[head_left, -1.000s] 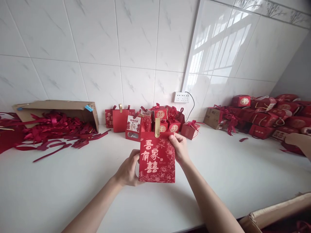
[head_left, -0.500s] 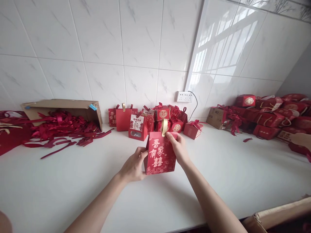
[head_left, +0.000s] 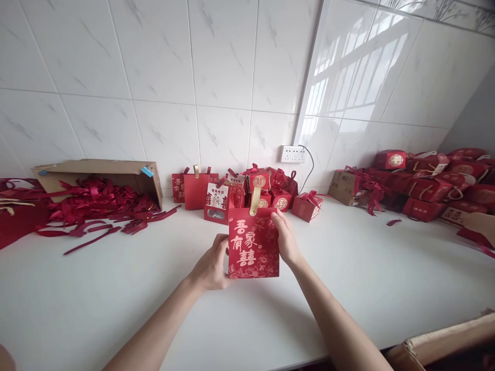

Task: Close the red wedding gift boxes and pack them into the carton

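Note:
A red gift box [head_left: 254,247] with pale Chinese characters and flower print is held up over the white table, its front facing me. From its top edge rises a gold strap [head_left: 254,201]. My left hand [head_left: 214,263] grips the box along its left side, fingers partly hidden behind it. At the upper right edge my right hand [head_left: 286,238] is closed on the box, thumb near the top corner. Just behind stand a white-fronted box [head_left: 217,202] with a small window and a plain red box [head_left: 195,191] with a gold loop.
On the left, a cardboard box [head_left: 96,166] lies on its side, spilling red ribbons [head_left: 102,201]. Red boxes [head_left: 429,180] are piled at the right beside a small carton [head_left: 345,187]. A socket strip [head_left: 293,153] with a black cable is against the tiled wall [head_left: 224,62].
The held box has turned so its front faces me more squarely, and its top has shifted slightly left. My right thumb has moved from beside the strap to the box's right corner.

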Demonstrator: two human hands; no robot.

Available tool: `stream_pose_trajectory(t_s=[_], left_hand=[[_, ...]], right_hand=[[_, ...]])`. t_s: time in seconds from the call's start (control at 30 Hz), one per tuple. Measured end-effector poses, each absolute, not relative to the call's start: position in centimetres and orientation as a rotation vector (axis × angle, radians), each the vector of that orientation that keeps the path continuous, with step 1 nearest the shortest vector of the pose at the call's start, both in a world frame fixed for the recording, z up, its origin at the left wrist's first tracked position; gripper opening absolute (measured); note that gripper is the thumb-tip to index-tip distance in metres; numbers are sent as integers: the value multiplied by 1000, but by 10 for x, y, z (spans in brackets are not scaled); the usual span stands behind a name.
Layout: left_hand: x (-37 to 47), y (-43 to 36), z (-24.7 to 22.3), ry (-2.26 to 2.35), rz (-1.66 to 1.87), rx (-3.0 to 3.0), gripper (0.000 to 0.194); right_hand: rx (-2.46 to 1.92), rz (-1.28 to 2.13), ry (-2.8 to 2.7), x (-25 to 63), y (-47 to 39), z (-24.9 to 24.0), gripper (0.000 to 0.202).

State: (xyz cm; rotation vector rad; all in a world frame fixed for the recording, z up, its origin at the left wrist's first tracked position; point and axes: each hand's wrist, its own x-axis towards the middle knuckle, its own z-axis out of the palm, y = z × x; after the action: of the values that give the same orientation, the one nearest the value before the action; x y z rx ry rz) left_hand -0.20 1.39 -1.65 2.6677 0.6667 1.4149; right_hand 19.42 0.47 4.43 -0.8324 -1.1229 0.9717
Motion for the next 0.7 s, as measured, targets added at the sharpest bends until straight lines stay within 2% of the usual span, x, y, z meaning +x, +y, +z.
stream_pose_trajectory(t_s=[0.23,0.4,0.5,0.6,0.7], left_hand=[[-3,13,-17,671,1421,2661,79],[-5,16,-17,623,1408,2568,76],[-4,20,-13,519,1635,2389,80],[1,20,-2,648,1938,2095,54],[5,12,16,807,1921,1898,34]], right_hand=[[-761,943,-1287,192,1,48,18],[-777,934,-1313,192,0,49,21],[-809,889,-1364,191,2,45,20],[-815,879,-1536,186,3,38,17],[-769,915,-1668,177,1,31,15]])
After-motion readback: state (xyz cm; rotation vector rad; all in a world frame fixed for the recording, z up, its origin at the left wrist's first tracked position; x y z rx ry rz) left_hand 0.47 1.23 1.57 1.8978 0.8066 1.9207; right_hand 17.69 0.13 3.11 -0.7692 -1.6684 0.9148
